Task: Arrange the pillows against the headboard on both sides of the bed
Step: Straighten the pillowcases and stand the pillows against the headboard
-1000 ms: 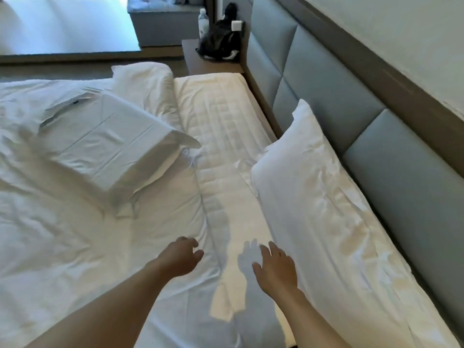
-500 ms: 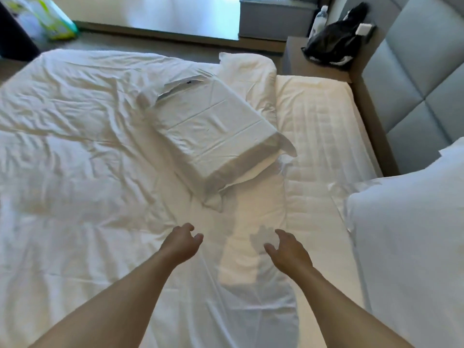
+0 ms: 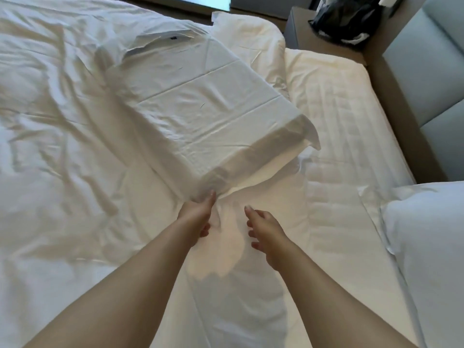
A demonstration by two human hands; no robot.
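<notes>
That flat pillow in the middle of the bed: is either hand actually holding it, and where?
The left hand touches the flat pillow at its near corner; a closed grip cannot be told. The right hand is open, apart from it, holding nothing.

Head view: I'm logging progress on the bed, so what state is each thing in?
flat pillow: lying mid-bed, near corner touched by left hand
right hand: open, empty
second pillow: lying partly under it
pillow at right: partly visible
sheet: wrinkled
</notes>
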